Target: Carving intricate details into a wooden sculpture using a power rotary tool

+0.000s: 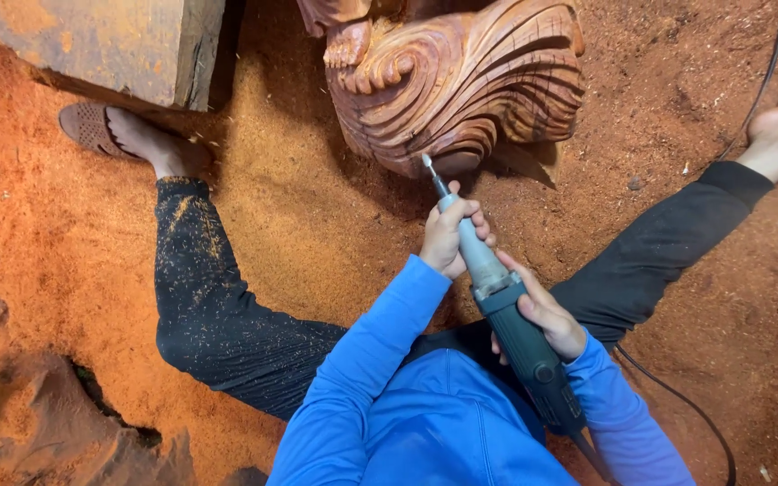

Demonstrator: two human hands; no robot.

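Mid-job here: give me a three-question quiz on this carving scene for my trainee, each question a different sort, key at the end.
1. True or false: the left hand grips the front neck of the die grinder.
2. Multiple choice: the grinder's bit is at (a) the carved wood piece, (b) the wood block, (c) the sandal.
3. Fill in: the right hand holds the grinder's ____ body.

Key: 1 true; 2 a; 3 green.

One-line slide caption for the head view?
Left hand and right hand steer a grey-green corded rotary grinder against a swirled reddish wooden carving.
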